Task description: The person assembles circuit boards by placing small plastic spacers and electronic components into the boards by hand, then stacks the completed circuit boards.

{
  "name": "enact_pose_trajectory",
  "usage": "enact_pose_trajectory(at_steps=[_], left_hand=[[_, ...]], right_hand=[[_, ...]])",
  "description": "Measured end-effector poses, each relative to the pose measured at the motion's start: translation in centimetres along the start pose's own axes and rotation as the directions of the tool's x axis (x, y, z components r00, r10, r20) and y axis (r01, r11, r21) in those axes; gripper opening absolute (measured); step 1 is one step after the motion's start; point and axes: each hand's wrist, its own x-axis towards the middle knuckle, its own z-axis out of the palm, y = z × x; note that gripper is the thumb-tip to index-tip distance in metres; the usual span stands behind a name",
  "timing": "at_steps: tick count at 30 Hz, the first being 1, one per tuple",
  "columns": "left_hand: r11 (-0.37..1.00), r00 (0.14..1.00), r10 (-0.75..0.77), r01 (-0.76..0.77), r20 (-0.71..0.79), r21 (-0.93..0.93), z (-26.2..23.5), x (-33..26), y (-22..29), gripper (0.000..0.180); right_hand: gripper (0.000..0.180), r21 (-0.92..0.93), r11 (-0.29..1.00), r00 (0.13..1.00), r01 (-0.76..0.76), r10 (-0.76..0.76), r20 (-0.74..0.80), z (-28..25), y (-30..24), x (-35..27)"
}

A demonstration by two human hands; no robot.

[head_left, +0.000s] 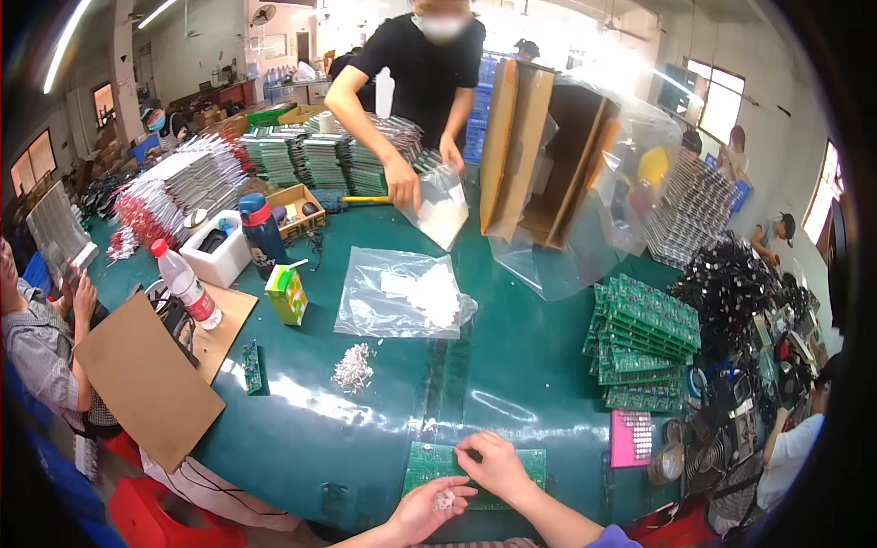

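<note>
A green circuit board panel lies flat at the near edge of the table. My right hand is over it, with thumb and fingertips pinched together at its surface; whatever they hold is too small to make out. Palm up, my left hand cups a few small white parts, its fingers half curled over the board's near left corner. Farther off, a loose pile of small white parts sits on the table. Behind that, a clear plastic bag bears a heap of similar white pieces.
Green board panels are stacked at right, above a pink pad. Across the table a person handles a clear bag of white parts beside an open carton. A bottle, green drink carton and cardboard sheet are left.
</note>
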Motion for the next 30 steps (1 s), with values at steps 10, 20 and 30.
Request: enact_pose_trajectory(at_steps=[10,20,30], left_hand=[[0.993,0.994,0.108,-0.107,-0.002,0.054,-0.8,0.5,-1.2,0.028],[0.979,0.986,0.157,-0.147,-0.065,0.138,0.0,0.2,-1.2,0.023],[0.955,0.974,0.221,-0.205,-0.053,0.216,0.4,1.0,-1.9,0.024]], right_hand=[[0.01,0.046,0.994,0.993,0.095,-0.092,-0.069,0.6,0.5,-1.0],[0.02,-0.251,0.965,0.942,-0.072,-0.016,-0.336,-7.3,4.2,-3.5],[0.02,-0.43,0.719,0.755,-0.546,0.199,-0.625,-15.7,11.8,-11.4]])
